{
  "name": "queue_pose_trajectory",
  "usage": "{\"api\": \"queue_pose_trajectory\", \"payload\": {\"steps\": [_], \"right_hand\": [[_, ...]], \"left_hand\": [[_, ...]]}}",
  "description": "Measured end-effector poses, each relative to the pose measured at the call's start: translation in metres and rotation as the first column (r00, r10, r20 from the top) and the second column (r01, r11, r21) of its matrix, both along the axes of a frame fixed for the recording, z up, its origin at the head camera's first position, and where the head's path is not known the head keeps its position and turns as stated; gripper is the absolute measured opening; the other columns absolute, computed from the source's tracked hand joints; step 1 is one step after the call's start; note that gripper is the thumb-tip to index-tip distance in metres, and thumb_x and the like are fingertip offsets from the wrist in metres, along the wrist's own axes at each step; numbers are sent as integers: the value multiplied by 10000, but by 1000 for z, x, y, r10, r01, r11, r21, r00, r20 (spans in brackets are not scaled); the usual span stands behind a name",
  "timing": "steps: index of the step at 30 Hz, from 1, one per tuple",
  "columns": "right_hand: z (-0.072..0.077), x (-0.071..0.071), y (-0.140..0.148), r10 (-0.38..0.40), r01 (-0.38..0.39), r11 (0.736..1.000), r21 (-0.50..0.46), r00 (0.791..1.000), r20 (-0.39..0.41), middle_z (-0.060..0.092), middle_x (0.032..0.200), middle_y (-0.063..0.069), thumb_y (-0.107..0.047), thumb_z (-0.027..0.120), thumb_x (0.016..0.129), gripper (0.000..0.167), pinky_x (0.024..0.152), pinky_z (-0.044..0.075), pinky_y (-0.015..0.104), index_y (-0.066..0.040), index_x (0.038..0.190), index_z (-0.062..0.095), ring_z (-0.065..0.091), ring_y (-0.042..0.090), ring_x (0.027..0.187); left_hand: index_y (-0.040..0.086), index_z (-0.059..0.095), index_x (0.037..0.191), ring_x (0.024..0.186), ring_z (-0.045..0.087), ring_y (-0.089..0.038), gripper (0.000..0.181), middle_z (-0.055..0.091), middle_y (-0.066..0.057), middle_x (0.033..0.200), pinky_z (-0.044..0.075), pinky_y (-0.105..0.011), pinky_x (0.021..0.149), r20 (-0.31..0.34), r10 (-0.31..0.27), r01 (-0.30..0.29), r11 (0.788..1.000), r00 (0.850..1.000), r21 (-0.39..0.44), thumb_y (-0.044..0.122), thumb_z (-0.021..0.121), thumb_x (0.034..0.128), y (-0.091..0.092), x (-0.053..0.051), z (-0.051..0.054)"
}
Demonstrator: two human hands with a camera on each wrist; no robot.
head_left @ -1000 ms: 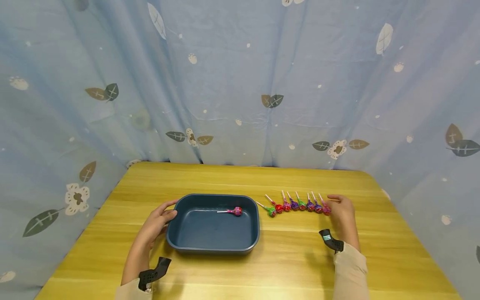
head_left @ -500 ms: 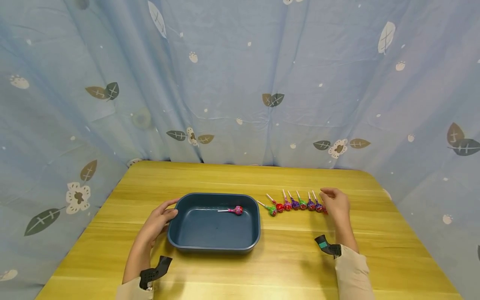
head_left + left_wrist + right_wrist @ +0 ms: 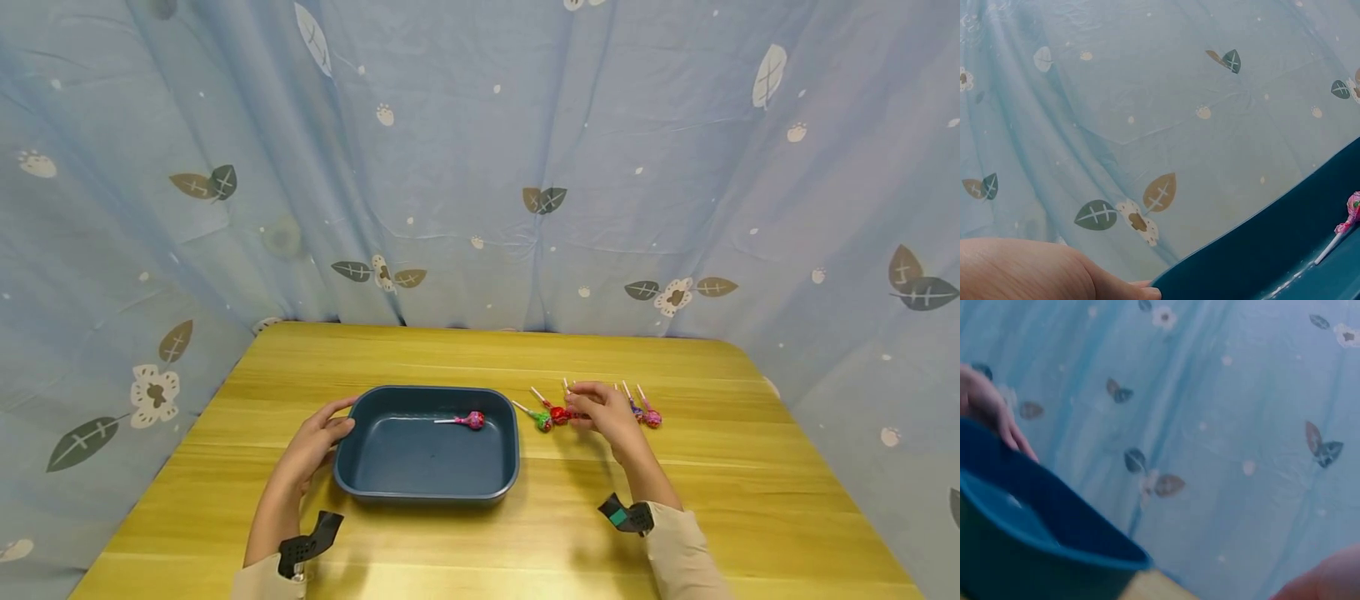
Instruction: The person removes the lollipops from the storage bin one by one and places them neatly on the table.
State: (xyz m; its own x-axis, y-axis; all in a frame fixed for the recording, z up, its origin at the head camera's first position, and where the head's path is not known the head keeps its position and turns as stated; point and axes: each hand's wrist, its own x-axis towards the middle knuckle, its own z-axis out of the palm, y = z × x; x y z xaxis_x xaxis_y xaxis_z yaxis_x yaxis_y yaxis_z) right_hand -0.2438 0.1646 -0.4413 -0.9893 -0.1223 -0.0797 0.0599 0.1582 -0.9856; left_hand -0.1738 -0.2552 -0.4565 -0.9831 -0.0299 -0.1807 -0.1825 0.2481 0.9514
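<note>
A dark blue tray (image 3: pixel 426 502) stands on the table, with one pink lollipop (image 3: pixel 473 420) lying inside it. At the tray's left end my left hand (image 3: pixel 313 444) holds the rim, thumb on the edge; the left wrist view shows the thumb (image 3: pixel 1138 290) there. My right hand (image 3: pixel 611 423) is over the middle of a row of lollipops, fingers loosely bent, nothing visible in them. Left of it lie a green lollipop (image 3: pixel 543 422) and a red one (image 3: pixel 559 415); to its right, a purple one (image 3: pixel 637 412) and a pink one (image 3: pixel 653 418). Several others are hidden under the hand.
The wooden table (image 3: pixel 450 554) carries the tray and the lollipop row to its right. Behind its far edge hangs a patterned blue curtain (image 3: pixel 465 150), which also runs along both sides.
My right hand has moved left, from the row's right end to its middle, uncovering the rightmost pink lollipop. The left hand, tray and lollipop inside stay put.
</note>
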Motion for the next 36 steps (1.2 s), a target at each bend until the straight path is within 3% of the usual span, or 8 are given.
{"api": "queue_pose_trajectory", "payload": {"steps": [5,15,24,27,36], "right_hand": [[1,0,-21,100,-96,990,-107,994,34,520,1271,316,-111,537,996,384,892,484,487,87,1321,485,537,442,1138],[11,1,-62,194,-192,965,-177,981,-4,570,1208,263,-126,526,1005,355,873,503,463,44,1317,510,553,433,1120],[12,10,-99,300,-277,910,-308,954,30,613,1132,255,-111,527,997,414,868,510,436,55,1362,421,572,444,1083],[11,11,-106,315,-290,911,-292,948,42,581,1173,314,-106,505,1007,419,850,519,419,71,1370,397,592,437,1063],[9,9,-118,263,-255,953,-164,964,30,561,1164,354,-69,542,980,426,822,525,442,114,1340,407,611,458,1026]], "left_hand": [[64,315,1497,1240,463,-450,478,409,-306,1412,412,-545,962,7,1,-1,1000,1000,6,155,430,1042,0,1,1],[75,325,1496,1235,469,-443,479,417,-299,1409,426,-531,946,14,15,-15,1000,1000,8,157,438,1038,0,-1,0],[70,332,1493,1206,495,-426,479,427,-298,1402,426,-535,943,0,16,-16,1000,1000,6,162,444,1036,-1,0,0],[72,340,1489,1193,510,-407,473,435,-292,1398,437,-517,939,2,23,-23,1000,1000,6,151,443,1035,0,1,0],[62,341,1485,1201,504,-425,469,441,-298,1392,440,-523,929,-5,15,-15,1000,1000,13,138,441,1034,0,1,-1]]}}
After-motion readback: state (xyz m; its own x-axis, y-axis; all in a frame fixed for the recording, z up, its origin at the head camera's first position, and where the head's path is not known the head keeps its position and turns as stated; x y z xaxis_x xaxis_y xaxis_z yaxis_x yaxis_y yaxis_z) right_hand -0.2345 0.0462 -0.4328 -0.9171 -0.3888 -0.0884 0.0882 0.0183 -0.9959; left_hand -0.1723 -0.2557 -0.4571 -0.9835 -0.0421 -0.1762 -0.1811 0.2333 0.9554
